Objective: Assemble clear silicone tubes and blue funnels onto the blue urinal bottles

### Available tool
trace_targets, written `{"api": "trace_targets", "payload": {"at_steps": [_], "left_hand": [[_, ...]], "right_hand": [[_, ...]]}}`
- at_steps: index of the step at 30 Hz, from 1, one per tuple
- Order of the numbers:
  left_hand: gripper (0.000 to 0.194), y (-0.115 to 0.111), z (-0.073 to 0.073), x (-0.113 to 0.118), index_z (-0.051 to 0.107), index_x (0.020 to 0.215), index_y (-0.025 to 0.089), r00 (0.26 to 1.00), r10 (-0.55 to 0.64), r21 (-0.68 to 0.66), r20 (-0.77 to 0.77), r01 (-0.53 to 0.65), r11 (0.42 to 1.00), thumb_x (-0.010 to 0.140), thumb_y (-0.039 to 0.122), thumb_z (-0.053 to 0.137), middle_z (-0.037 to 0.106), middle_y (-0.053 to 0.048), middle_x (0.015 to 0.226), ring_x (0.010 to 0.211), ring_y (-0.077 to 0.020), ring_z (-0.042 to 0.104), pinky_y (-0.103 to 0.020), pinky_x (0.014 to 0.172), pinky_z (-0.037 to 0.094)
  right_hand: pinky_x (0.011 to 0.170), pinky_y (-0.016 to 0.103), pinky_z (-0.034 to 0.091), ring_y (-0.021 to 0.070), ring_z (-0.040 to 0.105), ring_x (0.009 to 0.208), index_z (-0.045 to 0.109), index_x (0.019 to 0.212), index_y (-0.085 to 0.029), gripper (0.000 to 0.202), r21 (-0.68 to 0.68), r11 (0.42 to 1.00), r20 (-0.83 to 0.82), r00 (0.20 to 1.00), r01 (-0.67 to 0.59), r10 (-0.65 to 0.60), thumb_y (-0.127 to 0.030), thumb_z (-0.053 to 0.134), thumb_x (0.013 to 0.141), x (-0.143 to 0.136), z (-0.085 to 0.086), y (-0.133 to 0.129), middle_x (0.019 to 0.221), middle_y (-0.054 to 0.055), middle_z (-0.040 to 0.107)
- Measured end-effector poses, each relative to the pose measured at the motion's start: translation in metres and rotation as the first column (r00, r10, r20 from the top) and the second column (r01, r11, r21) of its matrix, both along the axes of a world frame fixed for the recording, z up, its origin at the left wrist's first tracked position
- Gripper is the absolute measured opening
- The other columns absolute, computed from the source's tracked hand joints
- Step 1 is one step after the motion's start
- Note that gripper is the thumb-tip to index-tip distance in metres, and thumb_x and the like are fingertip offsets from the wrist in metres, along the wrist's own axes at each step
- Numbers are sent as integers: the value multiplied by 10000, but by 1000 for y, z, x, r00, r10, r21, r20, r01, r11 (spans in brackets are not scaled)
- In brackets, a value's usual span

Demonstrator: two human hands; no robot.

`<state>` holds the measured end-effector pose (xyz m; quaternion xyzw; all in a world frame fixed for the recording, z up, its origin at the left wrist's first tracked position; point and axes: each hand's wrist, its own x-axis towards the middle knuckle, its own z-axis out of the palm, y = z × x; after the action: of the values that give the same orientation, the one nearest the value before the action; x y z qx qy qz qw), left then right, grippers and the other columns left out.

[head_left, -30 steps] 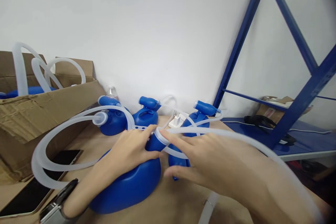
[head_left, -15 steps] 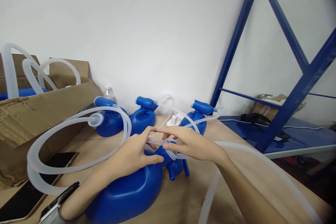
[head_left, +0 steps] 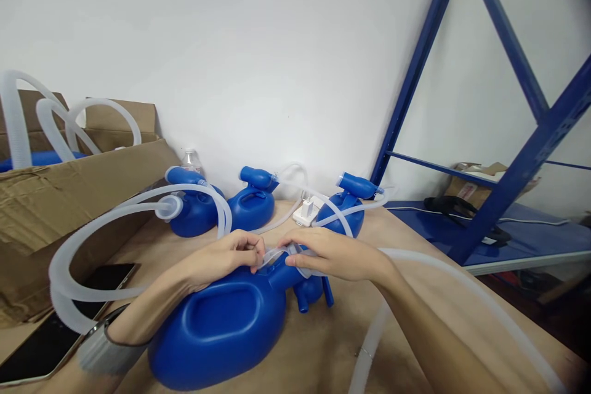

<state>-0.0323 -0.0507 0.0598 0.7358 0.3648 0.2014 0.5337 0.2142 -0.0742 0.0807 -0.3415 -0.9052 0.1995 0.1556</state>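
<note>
A large blue plastic bottle [head_left: 221, 332] with a recessed handle lies on its side on the table, its neck pointing right. Over the neck, my left hand [head_left: 231, 258] pinches the end of a thin clear strip [head_left: 273, 254]. My right hand [head_left: 330, 252] has thumb and fingers closed around a clear piece at the bottle's mouth, touching the same strip. Just below my right hand is a smaller blue part [head_left: 309, 294] with short tubes. A translucent hose [head_left: 462, 271] runs from behind my right wrist toward the lower right.
Three blue bottles with hoses stand along the wall, one being the middle bottle [head_left: 252, 206]. A white power adapter [head_left: 305, 212] lies between two. At left are a cardboard box [head_left: 92, 184], coiled hose [head_left: 69, 258] and phone [head_left: 46, 345]. A blue rack [head_left: 508, 178] stands right.
My left hand has turned and drawn back slightly, its fingers now curled in a pinch, uncovering the bottle's handle recess. My right hand has barely moved.
</note>
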Motion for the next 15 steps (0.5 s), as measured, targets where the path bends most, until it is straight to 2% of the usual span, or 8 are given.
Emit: {"api": "trace_targets", "payload": {"at_steps": [3, 5, 7, 9, 11, 15], "left_hand": [[224, -1, -1, 0, 620, 766, 201, 997, -46, 55, -67, 50, 997, 800, 418, 666, 650, 14, 773, 762, -168, 597, -283, 738, 484], [231, -2, -2, 1, 647, 805, 204, 989, -12, 170, -148, 38, 985, 836, 433, 643, 695, -4, 829, 802, -185, 629, -290, 748, 496], [225, -4, -5, 4, 655, 816, 212, 977, 41, 296, -211, 24, 955, 864, 427, 611, 717, -12, 844, 826, -202, 652, -300, 754, 504], [219, -5, -8, 6, 647, 802, 217, 971, 67, 370, -232, 24, 929, 880, 412, 586, 725, -13, 838, 827, -209, 667, -305, 755, 505], [206, -6, -10, 8, 633, 774, 217, 972, 63, 376, -226, 28, 926, 871, 395, 593, 735, -15, 837, 825, -209, 680, -308, 765, 508], [175, -5, -13, 8, 629, 773, 223, 978, 54, 362, -202, 24, 932, 840, 386, 632, 761, -14, 885, 865, -209, 694, -304, 787, 519]], "right_hand": [[779, 305, 529, 204, 698, 926, 660, 1165, -235, 284, -37, 997, 23, 997, 73, -72, -446, 533, 1024, -3, 0, -3, 1043, 33, 746], [740, 310, 500, 209, 683, 889, 646, 1073, -228, 331, -26, 987, 44, 987, 158, -157, -517, 489, 1030, -10, -2, -7, 985, 33, 728], [711, 315, 461, 219, 665, 863, 615, 952, -217, 392, 45, 961, 63, 959, 273, -276, -561, 445, 1033, -19, -6, -11, 932, 38, 704], [689, 316, 421, 225, 646, 833, 575, 873, -207, 382, 127, 926, 82, 926, 356, -368, -540, 466, 1025, -27, -10, -14, 899, 45, 685], [674, 310, 394, 220, 632, 817, 573, 886, -204, 297, 157, 915, 93, 916, 373, -390, -480, 545, 992, -32, -13, -15, 895, 43, 679], [680, 290, 362, 206, 620, 853, 595, 923, -209, 164, 153, 939, 101, 940, 309, -325, -370, 604, 955, -32, -14, -13, 894, 21, 679]]}}
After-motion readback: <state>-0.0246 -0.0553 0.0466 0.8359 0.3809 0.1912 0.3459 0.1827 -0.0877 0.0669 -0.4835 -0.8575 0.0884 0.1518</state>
